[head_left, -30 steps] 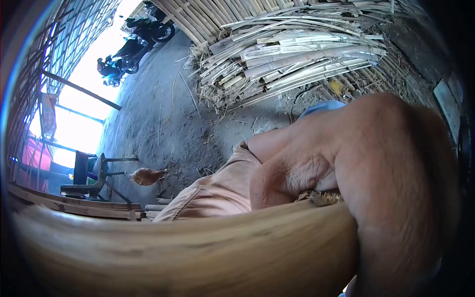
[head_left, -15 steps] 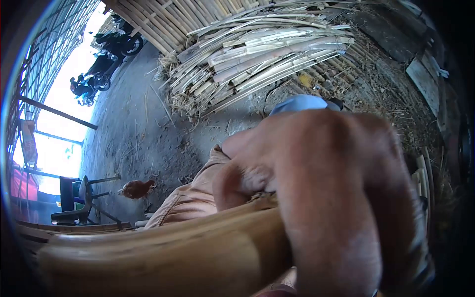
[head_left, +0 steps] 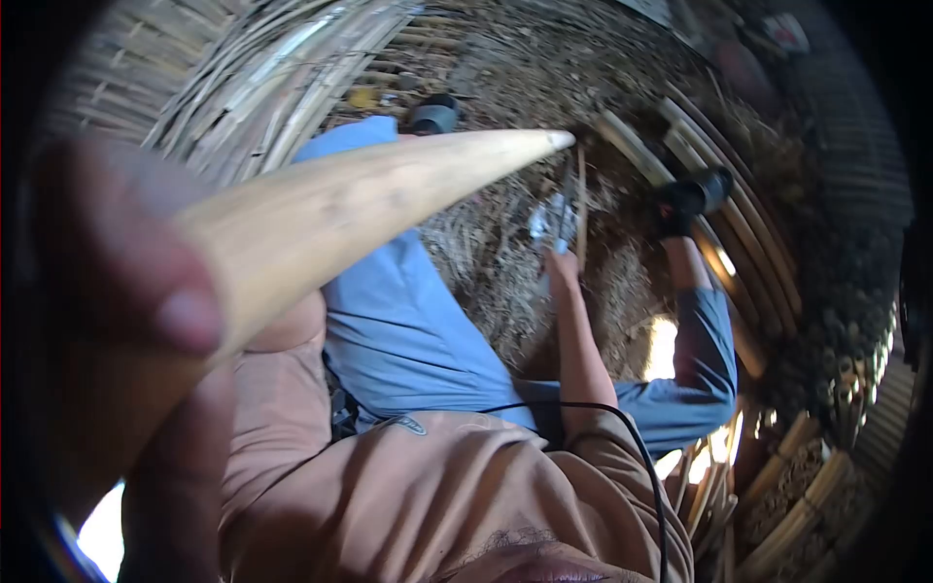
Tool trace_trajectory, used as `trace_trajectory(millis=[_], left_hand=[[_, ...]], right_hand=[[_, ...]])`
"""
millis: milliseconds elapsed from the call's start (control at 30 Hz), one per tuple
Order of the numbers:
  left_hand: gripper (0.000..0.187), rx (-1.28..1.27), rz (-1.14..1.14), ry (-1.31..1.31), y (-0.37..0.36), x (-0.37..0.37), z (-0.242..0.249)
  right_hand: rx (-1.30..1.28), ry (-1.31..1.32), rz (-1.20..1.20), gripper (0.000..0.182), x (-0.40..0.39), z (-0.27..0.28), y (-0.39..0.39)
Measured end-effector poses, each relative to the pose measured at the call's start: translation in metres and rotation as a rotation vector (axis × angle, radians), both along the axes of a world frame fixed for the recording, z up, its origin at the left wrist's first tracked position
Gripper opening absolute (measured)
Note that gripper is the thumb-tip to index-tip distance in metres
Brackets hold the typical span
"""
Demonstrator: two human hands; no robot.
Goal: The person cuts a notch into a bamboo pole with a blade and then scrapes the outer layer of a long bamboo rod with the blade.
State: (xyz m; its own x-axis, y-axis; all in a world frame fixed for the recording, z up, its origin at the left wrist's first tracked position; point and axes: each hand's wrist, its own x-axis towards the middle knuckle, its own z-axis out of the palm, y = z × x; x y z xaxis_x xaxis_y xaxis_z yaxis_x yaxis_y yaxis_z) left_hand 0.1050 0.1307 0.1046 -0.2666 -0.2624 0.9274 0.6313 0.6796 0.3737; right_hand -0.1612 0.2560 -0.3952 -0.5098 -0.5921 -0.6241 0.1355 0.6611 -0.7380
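Note:
A thick bamboo piece [head_left: 340,199], pale and smooth, slants across the left of the view and narrows to a pointed tip. My left hand [head_left: 146,248] is closed around it near the camera, thumb pressed along its side. Lower down and further right, my right hand [head_left: 561,267] hangs between my legs, fingers closed on what looks like a narrow knife [head_left: 567,219]. Its blade points away from me, below the bamboo's tip. Beside the blade runs a thin brown strip [head_left: 581,194].
Blue trousers [head_left: 408,321] cover my spread legs, with dark footwear [head_left: 695,194] on the right foot. Bamboo poles [head_left: 748,233] lie along the right, and split bamboo strips [head_left: 292,87] are piled at upper left. Shavings [head_left: 505,87] litter the ground.
The view has swung to the right, away from the motorbikes and chicken. The bamboo now points up and right, and my right hand with the knife has come into sight.

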Motion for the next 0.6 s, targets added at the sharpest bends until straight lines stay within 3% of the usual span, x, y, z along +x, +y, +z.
trace_trajectory(millis=[67, 200, 233, 300, 367, 467, 533, 600], left_hand=[[0.037, 0.001, 0.005, 0.002, -0.006, -0.007, -0.002], [0.036, 0.008, 0.008, 0.005, -0.018, -0.016, -0.006], [0.036, 0.014, 0.005, 0.011, -0.02, -0.019, -0.007], [0.036, 0.018, -0.001, 0.015, -0.026, -0.023, -0.009], [0.035, -0.009, -0.031, 0.015, -0.031, -0.028, -0.012], [0.035, -0.078, -0.08, 0.022, -0.034, -0.033, -0.016], [0.035, -0.072, -0.099, -0.001, -0.041, -0.04, -0.021], [0.034, -0.072, -0.106, -0.058, -0.045, -0.045, -0.02]], right_hand=[[-0.036, 0.01, -0.013, 0.018, 0.0, -0.01, 0.003], [0.033, -0.033, -0.026, 0.021, 0.009, 0.027, -0.001], [0.016, 0.02, -0.017, 0.022, 0.004, -0.006, 0.001], [0.036, -0.022, -0.043, 0.029, 0.011, 0.026, 0.001], [0.076, 0.061, -0.016, 0.03, 0.01, 0.022, -0.001], [0.137, 0.145, 0.03, 0.021, 0.009, 0.036, -0.009], [-0.04, -0.098, -0.046, 0.011, 0.002, 0.009, 0.004], [-0.094, -0.153, -0.018, 0.012, 0.001, 0.003, 0.011]])
